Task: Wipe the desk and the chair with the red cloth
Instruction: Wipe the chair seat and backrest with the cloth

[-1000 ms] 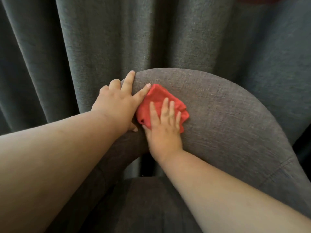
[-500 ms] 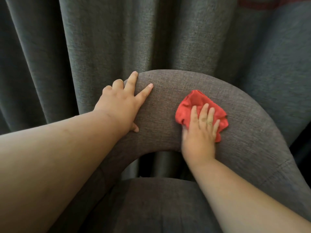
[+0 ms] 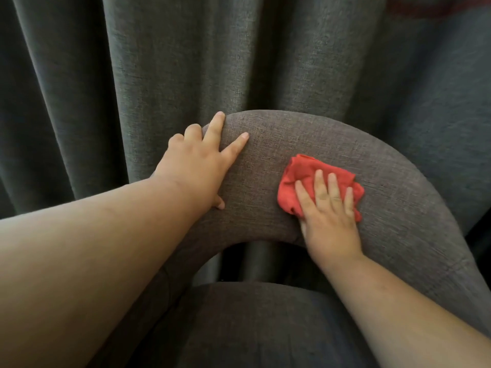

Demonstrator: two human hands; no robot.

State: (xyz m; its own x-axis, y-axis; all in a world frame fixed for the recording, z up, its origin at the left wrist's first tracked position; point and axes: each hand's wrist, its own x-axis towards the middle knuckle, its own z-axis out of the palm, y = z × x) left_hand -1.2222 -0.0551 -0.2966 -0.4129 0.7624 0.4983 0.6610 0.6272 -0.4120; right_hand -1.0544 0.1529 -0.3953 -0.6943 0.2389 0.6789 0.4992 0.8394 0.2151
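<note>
A grey fabric chair with a curved backrest fills the middle of the head view, its seat below. The crumpled red cloth lies on the front face of the backrest, right of centre. My right hand presses flat on the cloth with fingers spread over it. My left hand rests on the backrest's upper left, fingers hooked over its top edge, holding the chair. The desk is not in view.
Dark grey curtains hang in folds directly behind the chair and touch its back. A gap between backrest and seat shows more curtain. A dark reddish strip shows at the top right.
My right hand slid the red cloth along the backrest from beside my left hand to right of centre, then held about still. My left hand stayed in place.
</note>
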